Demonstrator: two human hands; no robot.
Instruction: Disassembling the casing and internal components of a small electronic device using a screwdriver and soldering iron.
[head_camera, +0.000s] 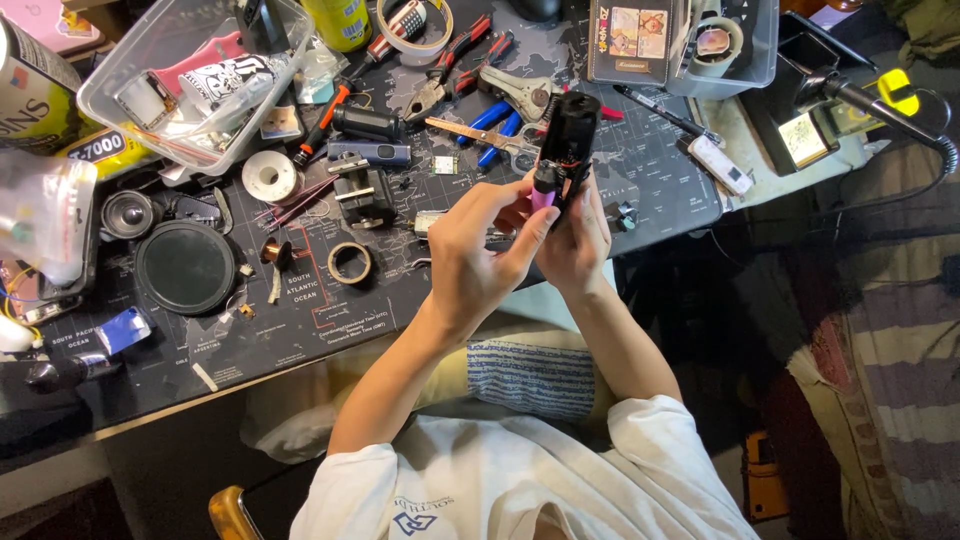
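Overhead, a person sits at a cluttered desk covered by a dark mat printed with a world map.

At the far left stands a clear plastic bin holding small parts, and below it lies a round black disc. Just right of the disc sit a small copper coil and a ring of tape. Farther up, a white spool lies near a black block-shaped part.

Toward the middle, red-handled pliers and blue-handled scissors lie near the mat's top edge.

The left hand is raised above the desk's near edge, its thumb and forefinger pinched together on a small pink piece at the lower end of a black device. The right hand is closed around the device from behind and below (fingers wrapped on its lower body), holding it upright and tilted slightly away from the person. The device is in the air between the hands, over the mat, not touching the desk.

Right of the hands, a black marker and a white stick-shaped gadget lie on the mat. At the far right stands a soldering station with a yellow-tipped arm.
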